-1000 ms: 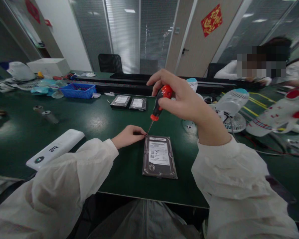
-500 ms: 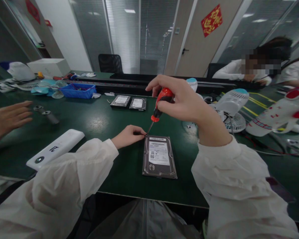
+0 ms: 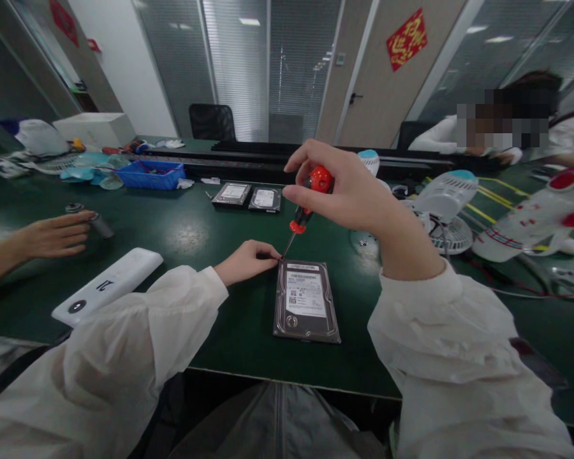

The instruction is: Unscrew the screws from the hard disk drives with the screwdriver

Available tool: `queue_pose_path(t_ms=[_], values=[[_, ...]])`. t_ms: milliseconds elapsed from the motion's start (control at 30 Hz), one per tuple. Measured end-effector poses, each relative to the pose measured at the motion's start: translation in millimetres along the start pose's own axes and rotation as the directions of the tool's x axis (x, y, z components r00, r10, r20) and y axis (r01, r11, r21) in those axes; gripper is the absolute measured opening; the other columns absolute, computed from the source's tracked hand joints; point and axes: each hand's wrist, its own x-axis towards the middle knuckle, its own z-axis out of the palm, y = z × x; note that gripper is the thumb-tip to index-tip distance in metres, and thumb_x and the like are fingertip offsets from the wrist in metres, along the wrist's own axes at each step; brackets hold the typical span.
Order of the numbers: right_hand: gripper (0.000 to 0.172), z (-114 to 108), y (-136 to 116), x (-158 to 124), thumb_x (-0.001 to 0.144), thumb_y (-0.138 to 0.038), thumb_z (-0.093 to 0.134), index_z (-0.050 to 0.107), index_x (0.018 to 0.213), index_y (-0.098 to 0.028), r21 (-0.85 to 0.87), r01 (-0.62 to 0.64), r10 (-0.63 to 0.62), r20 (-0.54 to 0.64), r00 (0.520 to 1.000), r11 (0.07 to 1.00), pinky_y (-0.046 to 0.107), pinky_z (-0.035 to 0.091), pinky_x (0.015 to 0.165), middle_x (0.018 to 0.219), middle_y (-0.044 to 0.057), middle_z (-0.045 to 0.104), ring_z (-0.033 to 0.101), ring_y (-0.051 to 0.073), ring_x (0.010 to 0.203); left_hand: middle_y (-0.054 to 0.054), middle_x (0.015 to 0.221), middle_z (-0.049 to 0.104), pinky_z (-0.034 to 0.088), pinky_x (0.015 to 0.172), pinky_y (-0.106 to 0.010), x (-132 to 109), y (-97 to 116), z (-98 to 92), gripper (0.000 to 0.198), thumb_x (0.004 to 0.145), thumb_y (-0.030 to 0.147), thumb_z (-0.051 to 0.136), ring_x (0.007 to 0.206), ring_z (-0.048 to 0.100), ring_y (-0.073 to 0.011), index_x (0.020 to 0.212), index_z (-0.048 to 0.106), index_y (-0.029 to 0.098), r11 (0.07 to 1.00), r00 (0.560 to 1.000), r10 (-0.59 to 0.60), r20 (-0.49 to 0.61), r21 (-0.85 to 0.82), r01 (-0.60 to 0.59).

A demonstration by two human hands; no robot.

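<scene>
A hard drive lies label up on the green table before me. My right hand grips a red and black screwdriver from above, its thumb and fingers around the handle. The screwdriver leans, and its shaft runs down to the drive's far left corner. At that same corner, my left hand has thumb and forefinger pinched together beside the tip. Whatever is between those fingertips is too small to make out. Two more hard drives, one left of the other, rest farther back.
A white power bank lies by my left sleeve. Another person's hand reaches in from the left towards a grey cylindrical object. A blue basket stands behind. Small white fans and a white-red bottle are at right.
My right fingers have shifted around the screwdriver handle, with the thumb lifted and the handle turned slightly. The other person's hand has moved right, to the grey cylindrical object. My left hand stays put.
</scene>
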Motion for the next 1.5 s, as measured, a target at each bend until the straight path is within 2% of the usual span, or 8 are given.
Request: queue_pose_path(t_ms=[233,600,733,933,1067,1267,1400,1500], values=[[0.037,-1.5,1.5,-0.9,0.074,-0.012,0.064,0.053,0.108,-0.020,0.090,0.010,-0.015,0.054,0.998,0.996,0.034,0.050,0.077,0.098,0.003,0.062,0.058,0.017,0.085,-0.005,0.099,0.079,0.052,0.097,-0.039,-0.5,0.2,-0.3,0.020,0.086,0.031,0.067,0.098,0.072,-0.0227,0.094,0.080,0.017,1.000,1.000,-0.003,-0.005,-0.001,0.003],[0.026,-5.6,0.7,-2.8,0.082,-0.021,0.067,0.052,0.103,-0.021,0.077,-0.032,0.028,0.054,0.998,0.997,0.035,0.050,0.078,0.107,0.006,0.061,0.059,0.019,0.092,-0.005,0.100,0.079,0.052,0.098,-0.040,-1.5,0.0,-1.7,0.021,0.088,0.033,0.066,0.099,0.072,-0.0229,0.096,0.079,0.018,1.000,1.000,-0.004,0.015,0.010,0.004],[0.024,-6.3,0.9,-2.2,0.082,-0.020,0.064,0.053,0.103,-0.020,0.043,-0.029,0.026,0.084,0.996,0.999,0.034,0.047,0.076,0.101,0.004,0.061,0.056,0.017,0.087,-0.005,0.099,0.079,0.053,0.098,-0.040,-1.3,0.3,-1.4,0.021,0.087,0.032,0.066,0.098,0.072,-0.0227,0.095,0.080,0.018,1.000,1.000,-0.015,0.008,0.006,0.015],[0.012,-2.1,1.0,-0.1,0.086,-0.028,0.065,0.056,0.090,-0.020,-0.052,-0.027,0.027,-0.006,1.000,0.998,0.034,0.044,0.077,0.088,0.003,0.060,0.052,0.016,0.079,-0.005,0.099,0.079,0.053,0.097,-0.040,-0.5,0.1,-0.8,0.022,0.087,0.034,0.066,0.098,0.072,-0.0231,0.095,0.080,0.018,1.000,1.000,-0.010,0.011,0.020,0.009],[0.023,-2.5,0.8,-0.6,0.076,-0.016,0.063,0.058,0.098,-0.019,0.015,0.000,0.000,0.042,0.999,1.000,0.033,0.043,0.075,0.099,0.004,0.061,0.054,0.017,0.085,-0.004,0.096,0.079,0.054,0.096,-0.038,-0.6,2.0,0.0,0.021,0.086,0.033,0.066,0.095,0.072,-0.0224,0.093,0.079,0.017,1.000,1.000,0.001,0.007,0.000,-0.001],[0.017,-0.9,0.3,-0.1,0.088,-0.033,0.065,0.060,0.096,-0.019,0.004,0.004,-0.004,0.000,1.000,1.000,0.034,0.047,0.078,0.092,0.004,0.064,0.056,0.017,0.083,-0.004,0.097,0.080,0.053,0.097,-0.038,-0.6,4.4,-0.2,0.021,0.085,0.033,0.065,0.096,0.072,-0.0225,0.092,0.079,0.018,1.000,1.000,0.005,0.000,0.010,-0.005],[0.021,0.8,1.1,-0.2,0.082,-0.023,0.067,0.058,0.100,-0.020,0.050,0.009,-0.010,0.011,1.000,0.999,0.033,0.048,0.077,0.093,0.003,0.062,0.058,0.017,0.083,-0.004,0.095,0.079,0.053,0.095,-0.037,-0.2,2.8,0.0,0.021,0.085,0.033,0.065,0.094,0.072,-0.0226,0.090,0.079,0.018,1.000,1.000,0.012,-0.003,0.013,-0.012],[0.024,3.1,3.8,0.3,0.083,-0.029,0.068,0.056,0.101,-0.020,0.049,0.012,-0.012,-0.008,1.000,0.999,0.033,0.048,0.078,0.094,0.002,0.061,0.057,0.016,0.083,-0.004,0.095,0.079,0.053,0.095,-0.037,-0.1,2.4,0.4,0.021,0.085,0.033,0.065,0.095,0.072,-0.0225,0.090,0.079,0.018,1.000,1.000,0.013,-0.007,0.016,-0.012]])
